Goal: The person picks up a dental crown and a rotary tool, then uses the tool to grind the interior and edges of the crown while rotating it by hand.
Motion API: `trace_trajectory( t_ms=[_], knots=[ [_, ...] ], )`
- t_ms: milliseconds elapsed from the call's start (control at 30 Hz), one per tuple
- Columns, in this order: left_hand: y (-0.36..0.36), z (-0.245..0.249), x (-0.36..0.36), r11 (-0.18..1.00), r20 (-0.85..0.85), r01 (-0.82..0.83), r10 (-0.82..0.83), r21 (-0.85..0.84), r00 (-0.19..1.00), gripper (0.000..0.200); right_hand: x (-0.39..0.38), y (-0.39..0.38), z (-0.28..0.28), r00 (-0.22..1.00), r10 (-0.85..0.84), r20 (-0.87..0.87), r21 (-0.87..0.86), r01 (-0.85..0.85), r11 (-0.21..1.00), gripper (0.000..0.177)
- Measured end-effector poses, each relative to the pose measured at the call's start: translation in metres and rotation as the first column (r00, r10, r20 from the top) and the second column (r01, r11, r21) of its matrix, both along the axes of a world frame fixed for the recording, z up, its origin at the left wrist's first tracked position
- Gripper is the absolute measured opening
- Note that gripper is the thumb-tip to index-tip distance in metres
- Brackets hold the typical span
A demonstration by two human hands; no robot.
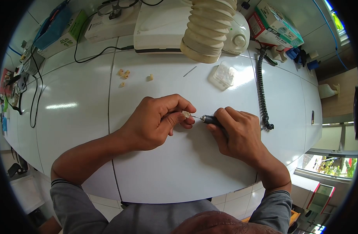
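Note:
My left hand [153, 123] pinches a small cream-coloured tooth-like piece [186, 114] between thumb and fingers, over the middle of the white table [179, 171]. From the right, my right hand [239, 132] grips a black rotary handpiece [211, 120], its fingers wrapped round the body. The handpiece's thin metal bit [197, 117] points left, its tip right at the cream piece. Both forearms come in from the near edge. Part of the piece is hidden behind my left thumb and fingertips.
Beyond my hands lie several small yellowish pieces [125, 74], a thin metal rod [190, 71] and a clear plastic box [224, 75]. A ribbed cream hose [206, 31] hangs over the far side. On the right runs a coiled black cable [261, 85], near stacked boxes [278, 25].

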State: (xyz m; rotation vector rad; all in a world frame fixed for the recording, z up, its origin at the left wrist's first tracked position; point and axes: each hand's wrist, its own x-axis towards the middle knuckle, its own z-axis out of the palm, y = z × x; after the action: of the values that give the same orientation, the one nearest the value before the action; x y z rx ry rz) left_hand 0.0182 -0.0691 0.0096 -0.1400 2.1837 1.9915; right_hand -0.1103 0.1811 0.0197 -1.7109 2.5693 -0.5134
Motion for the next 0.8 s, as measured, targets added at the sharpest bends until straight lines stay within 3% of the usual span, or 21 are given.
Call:
trace_trajectory(
  t_ms=[800],
  knots=[
    [0.0019,-0.0046,0.0013,0.996,-0.045,-0.017,0.013,-0.085,0.999,0.022,0.0031,-0.0007,0.0011,1.0,-0.016,-0.016,0.014,0.016,1.0,0.028]
  ],
)
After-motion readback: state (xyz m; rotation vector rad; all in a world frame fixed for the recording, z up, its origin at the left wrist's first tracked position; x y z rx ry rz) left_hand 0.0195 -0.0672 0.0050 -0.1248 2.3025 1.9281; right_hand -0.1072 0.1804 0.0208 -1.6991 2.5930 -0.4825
